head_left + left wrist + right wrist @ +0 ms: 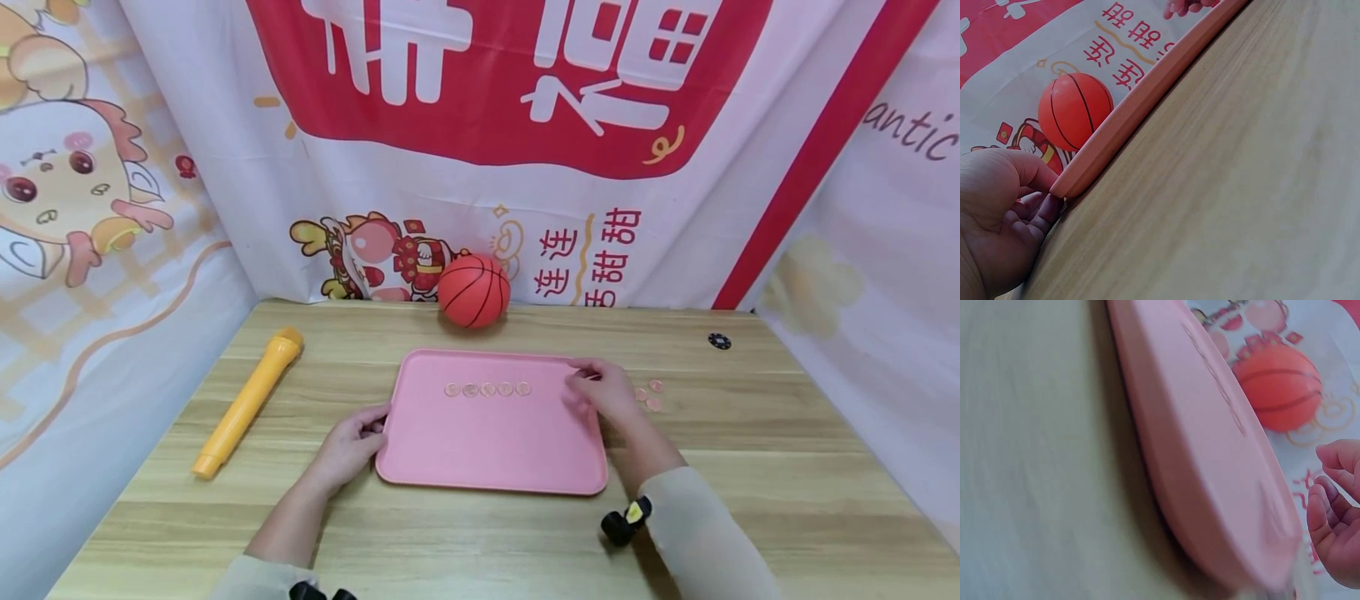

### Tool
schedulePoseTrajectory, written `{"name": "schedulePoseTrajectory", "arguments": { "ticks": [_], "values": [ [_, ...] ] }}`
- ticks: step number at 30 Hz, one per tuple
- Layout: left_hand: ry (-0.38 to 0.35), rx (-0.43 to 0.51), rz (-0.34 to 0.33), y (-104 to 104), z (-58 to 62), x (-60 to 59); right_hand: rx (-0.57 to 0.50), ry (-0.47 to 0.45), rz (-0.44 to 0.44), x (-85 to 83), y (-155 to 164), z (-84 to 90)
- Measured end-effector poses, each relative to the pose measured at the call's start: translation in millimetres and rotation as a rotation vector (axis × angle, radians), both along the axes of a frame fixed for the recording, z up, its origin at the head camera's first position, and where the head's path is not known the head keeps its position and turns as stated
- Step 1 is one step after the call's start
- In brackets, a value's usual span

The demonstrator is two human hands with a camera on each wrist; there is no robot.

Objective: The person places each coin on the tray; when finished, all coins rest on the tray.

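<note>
A pink tray (491, 454) lies on the table. Several small copper-coloured coins (488, 389) form a straight row on its far half. My left hand (352, 446) pinches the tray's left edge; the left wrist view shows the thumb and fingers (1041, 212) at the rim. Over the tray's far right part hovers my right hand (603, 387), its fingers loosely bent. In the right wrist view a gap shows between the thumb and fingers (1319, 515), with nothing seen in it. Three loose coins (653, 405) lie on the table just right of that hand.
An orange toy basketball (474, 291) sits behind the tray against the printed cloth (375, 167). To the left lies a yellow microphone-shaped stick (247, 404). A dark poker chip (719, 341) is at the table's far right.
</note>
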State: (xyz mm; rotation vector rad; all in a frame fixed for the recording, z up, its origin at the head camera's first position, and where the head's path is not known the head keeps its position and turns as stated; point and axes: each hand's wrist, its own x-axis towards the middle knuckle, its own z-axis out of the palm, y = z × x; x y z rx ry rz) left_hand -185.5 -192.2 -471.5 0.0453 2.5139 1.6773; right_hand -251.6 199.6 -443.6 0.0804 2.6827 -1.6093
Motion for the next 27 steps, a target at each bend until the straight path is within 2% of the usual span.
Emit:
{"name": "schedulePoseTrajectory", "arguments": {
  "ticks": [4, 10, 12, 14, 23, 27],
  "values": [
    [0.002, 0.007, 0.002, 0.2, 0.1, -0.2, 0.003, 0.031, -0.035, 0.4, 22.2, 0.2],
    [0.066, 0.010, -0.017, -0.3, -2.0, 0.8, -0.097, -0.126, -0.074, 5.8, 52.6, 7.9],
    [0.067, 0.012, -0.021, -0.3, -1.6, 1.3, -0.105, -0.146, -0.091, 6.9, 61.2, 8.9],
    [0.033, 0.018, -0.019, 0.1, 1.0, 1.8, -0.094, -0.129, -0.102, 7.2, 69.3, 9.2],
    [0.010, 0.002, -0.006, 1.3, 2.9, 1.0, 0.061, -0.127, -0.131, 4.4, 104.6, 2.5],
    [0.008, -0.005, -0.005, 0.4, 1.1, 0.9, 0.168, -0.075, -0.133, 4.1, 115.8, -3.9]
  ]
}}
